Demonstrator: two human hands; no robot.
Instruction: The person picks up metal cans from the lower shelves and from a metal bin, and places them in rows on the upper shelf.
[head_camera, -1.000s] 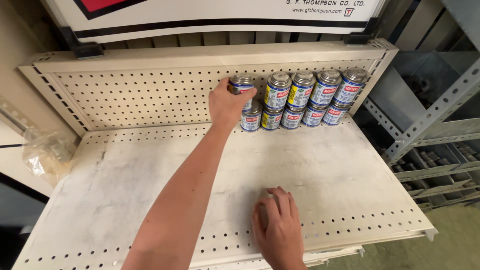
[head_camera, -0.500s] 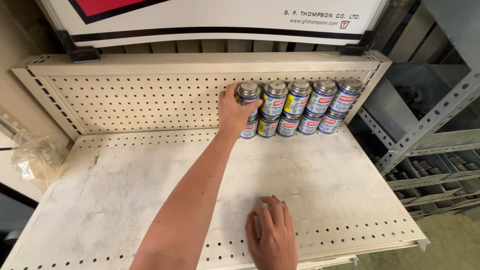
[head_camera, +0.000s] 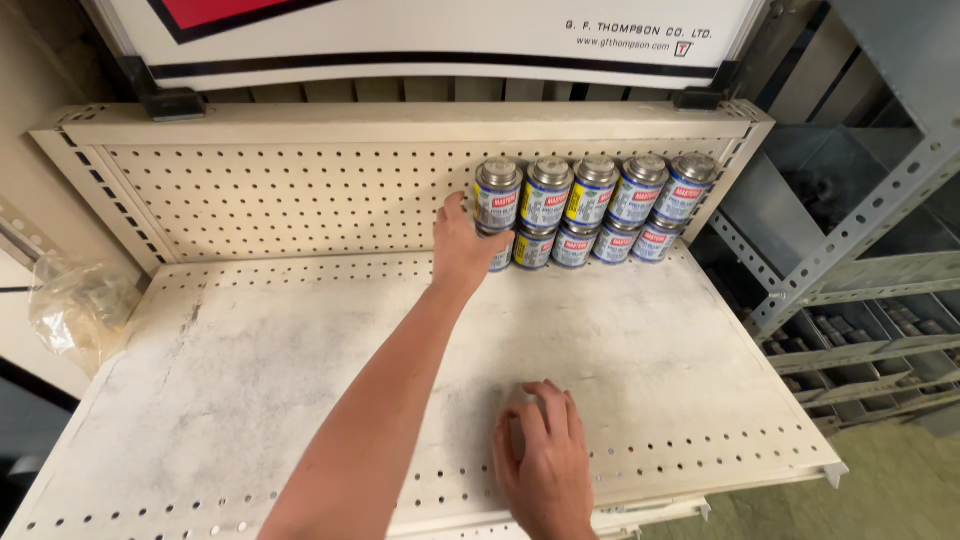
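Left hand: the left hand (head_camera: 462, 245) reaches to the back of the shelf at about 12 o'clock, its fingers wrapped about the leftmost bottom can (head_camera: 500, 256); the thumb points up beside the can above it. It looks clamped on that lower can, though the palm hides most of it.

Right hand: the right hand (head_camera: 545, 462) lies flat and spread at 6 o'clock on the shelf's front edge, holding nothing.

Cans: two rows of small blue-labelled cans (head_camera: 595, 210) with grey lids stand stacked against the pegboard back, at 1 o'clock from the reaching hand; the leftmost top can (head_camera: 497, 193) rests on the gripped one.

Shelf: a worn, whitish perforated shelf (head_camera: 250, 380) with a pegboard back panel (head_camera: 280, 195).

Surroundings: a crumpled clear plastic bag (head_camera: 80, 305) at 9 o'clock; grey metal racking (head_camera: 850, 260) at 3 o'clock.

Risk: judged from the stack, shifting the lower can could tip the can above it, since that can sits on its lid; a topple might knock the neighbouring cans along the row.
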